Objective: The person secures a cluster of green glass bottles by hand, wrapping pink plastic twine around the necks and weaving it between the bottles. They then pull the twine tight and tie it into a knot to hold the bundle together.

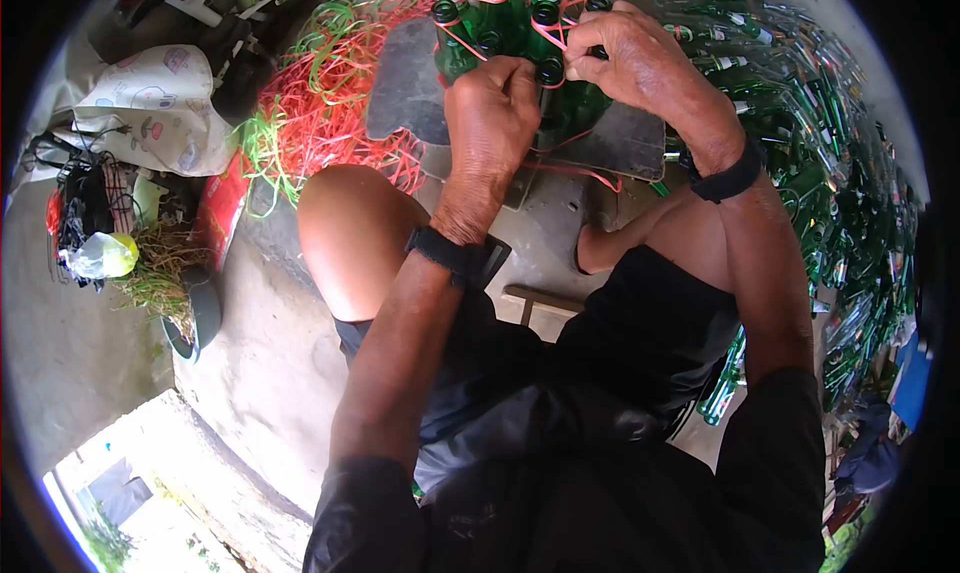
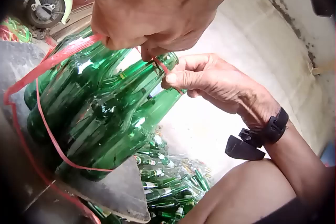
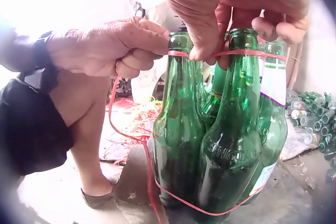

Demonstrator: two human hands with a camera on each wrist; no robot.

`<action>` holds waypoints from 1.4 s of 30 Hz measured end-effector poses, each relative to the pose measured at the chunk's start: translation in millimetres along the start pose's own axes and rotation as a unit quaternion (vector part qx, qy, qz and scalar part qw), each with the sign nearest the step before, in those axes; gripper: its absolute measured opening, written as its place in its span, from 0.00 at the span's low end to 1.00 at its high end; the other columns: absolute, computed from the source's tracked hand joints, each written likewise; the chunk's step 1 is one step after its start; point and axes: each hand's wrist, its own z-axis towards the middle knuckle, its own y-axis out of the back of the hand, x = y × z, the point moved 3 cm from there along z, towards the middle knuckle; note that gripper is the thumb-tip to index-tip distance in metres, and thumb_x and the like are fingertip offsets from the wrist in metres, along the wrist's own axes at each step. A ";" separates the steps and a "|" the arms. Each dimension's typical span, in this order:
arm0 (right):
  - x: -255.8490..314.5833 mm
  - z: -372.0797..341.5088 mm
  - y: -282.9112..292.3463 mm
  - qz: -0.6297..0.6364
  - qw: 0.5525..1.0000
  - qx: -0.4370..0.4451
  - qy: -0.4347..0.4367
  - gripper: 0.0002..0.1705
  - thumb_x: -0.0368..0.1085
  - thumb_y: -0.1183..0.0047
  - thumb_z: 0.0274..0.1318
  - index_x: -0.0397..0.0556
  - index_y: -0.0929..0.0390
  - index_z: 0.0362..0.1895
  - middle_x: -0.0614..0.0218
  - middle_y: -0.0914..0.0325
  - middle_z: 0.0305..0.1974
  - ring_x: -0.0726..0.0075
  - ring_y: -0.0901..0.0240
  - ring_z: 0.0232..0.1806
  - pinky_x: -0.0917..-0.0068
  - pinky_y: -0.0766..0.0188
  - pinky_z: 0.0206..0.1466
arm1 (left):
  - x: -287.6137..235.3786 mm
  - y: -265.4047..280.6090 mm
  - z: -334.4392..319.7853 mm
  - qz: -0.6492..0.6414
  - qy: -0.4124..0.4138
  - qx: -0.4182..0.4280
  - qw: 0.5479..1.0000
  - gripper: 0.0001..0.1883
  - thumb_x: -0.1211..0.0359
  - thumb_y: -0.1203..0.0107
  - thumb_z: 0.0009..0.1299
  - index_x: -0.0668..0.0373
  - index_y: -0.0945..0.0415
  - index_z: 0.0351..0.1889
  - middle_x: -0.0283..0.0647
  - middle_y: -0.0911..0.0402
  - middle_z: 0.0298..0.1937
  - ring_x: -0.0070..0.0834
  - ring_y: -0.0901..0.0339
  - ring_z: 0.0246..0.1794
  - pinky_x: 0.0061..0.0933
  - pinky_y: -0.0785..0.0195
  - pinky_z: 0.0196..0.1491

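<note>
Several green glass bottles (image 3: 231,145) stand upright in a tight cluster on a dark board (image 1: 405,83). Red plastic strapping (image 3: 191,205) runs round their lower bodies, and more of it winds round the necks. At the near neck, my left hand (image 1: 490,118) grips the strapping, and a loose length hangs from its curled fingers (image 3: 137,61). Opposite it, my right hand (image 1: 640,61) pinches the strapping between thumb and fingers, against the bottle necks. The left wrist view has the right thumb (image 2: 177,79) right at a bottle's mouth.
A tangle of red and green strapping (image 1: 335,93) lies left of the board. Many loose green bottles (image 1: 800,153) are heaped along the right side. A grey pot (image 1: 203,313) with dry grass and a white printed bag (image 1: 155,103) are at far left. Bent knees (image 1: 355,238) flank the board's near side.
</note>
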 end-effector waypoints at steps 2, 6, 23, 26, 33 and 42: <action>-0.7 0.5 0.2 -0.001 1.000 0.007 -0.003 0.06 0.40 0.28 0.52 0.56 0.10 0.33 0.64 0.14 0.31 0.49 0.19 0.44 0.53 0.24 0.53 | -2.7 0.2 -6.3 -0.020 -0.003 -0.036 0.999 0.10 0.69 0.38 0.76 0.68 0.12 0.45 0.46 0.11 0.32 0.23 0.17 0.31 0.30 0.23 0.39; -1.8 0.1 -0.8 0.001 1.000 -0.006 0.001 0.07 0.40 0.27 0.52 0.55 0.09 0.34 0.64 0.13 0.32 0.49 0.18 0.45 0.53 0.23 0.53 | -8.5 -2.8 -16.8 -0.063 0.031 -0.062 0.996 0.09 0.71 0.38 0.76 0.68 0.12 0.46 0.42 0.10 0.34 0.20 0.18 0.33 0.27 0.24 0.40; 7.1 1.7 9.3 0.023 0.999 0.023 -0.025 0.05 0.36 0.32 0.52 0.51 0.12 0.30 0.63 0.15 0.33 0.49 0.28 0.38 0.56 0.28 0.50 | 13.8 -1.5 -34.6 -0.266 0.174 -0.040 0.947 0.09 0.70 0.37 0.79 0.67 0.12 0.43 0.26 0.18 0.30 0.11 0.28 0.31 0.20 0.31 0.34; 6.6 2.0 10.6 0.030 0.999 0.017 -0.003 0.04 0.35 0.32 0.51 0.50 0.14 0.29 0.64 0.18 0.30 0.51 0.30 0.37 0.57 0.29 0.48 | 13.2 2.6 -30.0 -0.283 0.233 -0.011 0.930 0.08 0.70 0.35 0.78 0.66 0.11 0.44 0.26 0.16 0.32 0.12 0.27 0.32 0.20 0.30 0.36; 14.5 10.9 14.0 0.047 0.992 -0.053 0.107 0.06 0.29 0.35 0.51 0.49 0.14 0.35 0.62 0.20 0.33 0.49 0.27 0.39 0.56 0.27 0.49 | 33.8 -7.5 -19.6 -0.346 0.301 0.006 0.889 0.07 0.71 0.33 0.75 0.66 0.10 0.43 0.30 0.12 0.35 0.13 0.24 0.33 0.20 0.30 0.38; 35.1 25.3 5.8 0.002 0.992 0.094 0.088 0.20 0.17 0.49 0.51 0.48 0.13 0.44 0.60 0.17 0.39 0.46 0.20 0.42 0.55 0.22 0.47 | 32.9 -14.1 -12.7 -0.286 0.297 -0.041 0.910 0.08 0.68 0.27 0.69 0.65 0.09 0.38 0.28 0.13 0.31 0.14 0.25 0.30 0.22 0.31 0.35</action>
